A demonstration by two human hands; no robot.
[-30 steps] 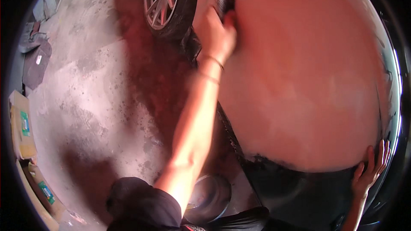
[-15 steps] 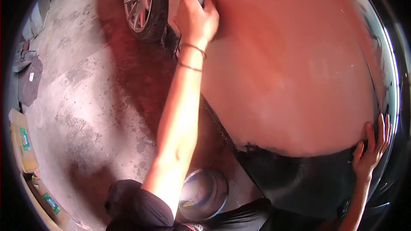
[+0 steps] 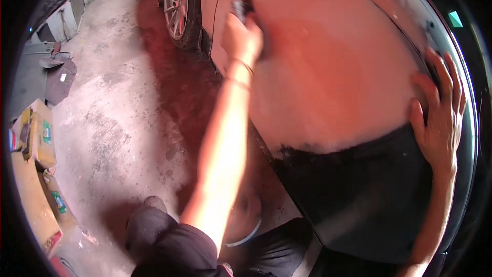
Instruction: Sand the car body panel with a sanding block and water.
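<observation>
Black block (image 3: 243, 6) juts past the gripping fingers (image 3: 232, 22) of the left hand (image 3: 242, 40).

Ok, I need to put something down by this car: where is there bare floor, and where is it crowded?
The widest free patch is the concrete floor between the cardboard boxes and the left forearm. It's crowded low in the middle, where the round basin sits by a trouser leg and the car.

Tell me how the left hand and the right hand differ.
The left hand grips a dark block; the right hand has its fingers spread, gripping nothing visible. The left hand has thin bands at its wrist; the right hand shows none. Both are bare, at the car's side.
</observation>
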